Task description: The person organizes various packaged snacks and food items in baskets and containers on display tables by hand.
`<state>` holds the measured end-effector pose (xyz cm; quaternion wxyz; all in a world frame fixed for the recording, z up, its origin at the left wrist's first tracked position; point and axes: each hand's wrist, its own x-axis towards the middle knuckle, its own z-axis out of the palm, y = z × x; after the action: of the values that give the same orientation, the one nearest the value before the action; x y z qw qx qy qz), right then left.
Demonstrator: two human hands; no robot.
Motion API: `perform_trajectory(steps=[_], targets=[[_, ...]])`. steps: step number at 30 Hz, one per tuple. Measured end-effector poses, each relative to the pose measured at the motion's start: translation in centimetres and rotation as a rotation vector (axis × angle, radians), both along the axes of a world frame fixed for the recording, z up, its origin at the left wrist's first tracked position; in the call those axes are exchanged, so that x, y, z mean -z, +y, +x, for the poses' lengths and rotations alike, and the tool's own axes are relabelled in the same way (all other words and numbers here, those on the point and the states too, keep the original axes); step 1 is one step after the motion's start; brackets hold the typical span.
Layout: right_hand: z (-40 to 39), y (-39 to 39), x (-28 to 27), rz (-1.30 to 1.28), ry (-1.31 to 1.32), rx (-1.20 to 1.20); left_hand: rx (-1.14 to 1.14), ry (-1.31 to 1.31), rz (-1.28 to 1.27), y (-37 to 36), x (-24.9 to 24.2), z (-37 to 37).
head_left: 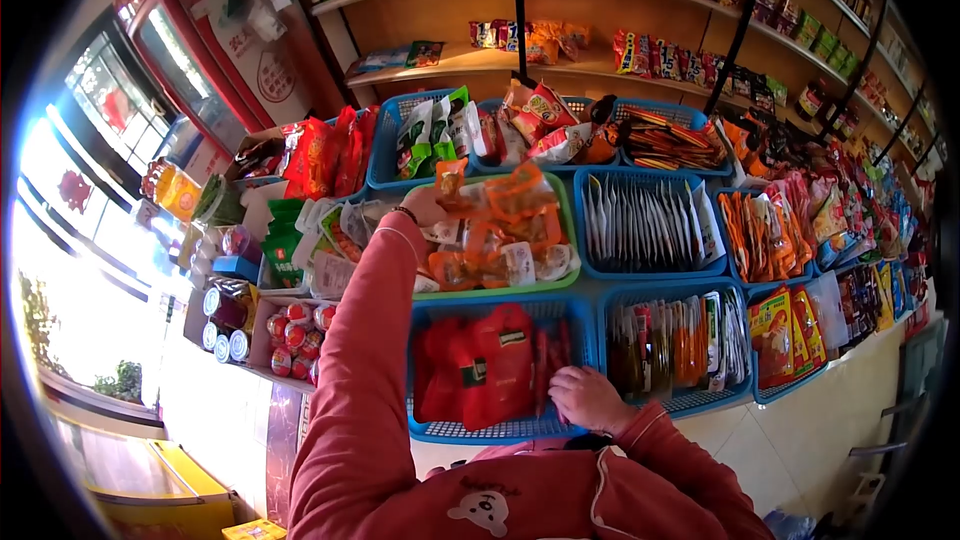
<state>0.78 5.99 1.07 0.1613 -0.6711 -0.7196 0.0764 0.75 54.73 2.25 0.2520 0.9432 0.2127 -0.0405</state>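
Note:
My left hand [425,205] reaches over the left part of a green-rimmed basket [572,240]. Its fingers are closed on the lower edge of an orange snack packet [450,180], which stands above the pile. Clear and orange snack packets [480,240] fill this basket, and one beside the hand [518,192] is blurred. Nearer my body, a blue basket [495,430] holds red packets [495,365]. At its right side my right hand [590,400] has its fingers bent together against the thin upright red packets [553,360]; its fingertips are partly hidden.
Blue baskets with upright packets [645,225] and sachets [680,340] stand to the right. Further back are green-and-white bags [430,130] and red bags [330,155]. Red round containers [298,338] sit in a box at left. Stocked shelves [450,65] line the back.

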Motion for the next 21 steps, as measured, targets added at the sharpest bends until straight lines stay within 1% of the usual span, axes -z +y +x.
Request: perform_trajectory(steps=[1, 2, 3, 4, 6, 7, 8, 10, 11, 12, 14, 15, 16, 18, 19, 20, 21], targets=[[0.0, -0.1, 0.2, 0.004, 0.001, -0.001, -0.074, 0.067, -0.097, -0.9, -1.7, -0.1], [-0.1, -0.1, 0.2, 0.002, 0.004, 0.003, -0.150, 0.135, -0.194, -1.2, -2.5, 0.0], [-0.2, 0.0, 0.2, 0.015, 0.018, 0.017, -0.235, 0.233, -0.259, -1.0, -2.4, 0.5], [-0.2, 0.0, 0.1, 0.029, 0.031, 0.030, -0.234, 0.233, -0.259, -1.5, -2.1, 0.6], [-0.1, 0.1, 0.1, 0.043, 0.021, 0.019, -0.477, 0.153, 0.082, -3.6, -2.0, 1.3], [0.0, 0.1, 0.1, 0.057, 0.011, 0.007, -0.505, 0.183, 0.055, -4.8, -3.4, 1.2], [0.0, 0.0, 0.1, 0.057, 0.010, 0.012, -0.500, 0.182, 0.055, -5.3, -3.6, 1.2], [-0.1, 0.1, 0.1, 0.093, -0.010, 0.011, -0.550, 0.184, 0.328, -6.1, -3.5, 0.8], [-0.1, 0.0, 0.1, 0.094, -0.009, 0.012, -0.536, 0.175, 0.255, -5.4, -3.0, 0.8], [-0.1, 0.0, 0.1, 0.081, -0.008, 0.012, -0.536, 0.174, 0.258, -5.1, -2.8, 0.4], [0.0, 0.0, -0.1, 0.072, -0.010, 0.015, -0.605, 0.028, 0.148, -4.7, -2.4, -0.6], [0.0, 0.0, -0.2, 0.080, -0.020, 0.005, -0.646, -0.128, 0.046, -3.7, -1.9, -1.7], [0.0, -0.1, -0.3, 0.088, -0.029, -0.005, -0.694, -0.303, 0.023, -2.3, -0.7, -2.4], [0.1, -0.1, -0.3, 0.089, 0.005, 0.008, -0.776, -0.599, -0.111, -1.9, -1.0, -4.3], [0.0, -0.1, -0.3, 0.088, 0.042, 0.019, -0.790, -0.739, -0.077, -5.5, -5.0, -5.4], [0.0, 0.1, -0.4, 0.092, 0.044, 0.014, -0.751, -0.866, -0.202, -7.2, -6.1, -6.2], [-0.1, 0.3, -0.5, 0.076, 0.162, 0.062, -0.656, -0.978, -0.411, -9.2, -6.1, -6.5]])
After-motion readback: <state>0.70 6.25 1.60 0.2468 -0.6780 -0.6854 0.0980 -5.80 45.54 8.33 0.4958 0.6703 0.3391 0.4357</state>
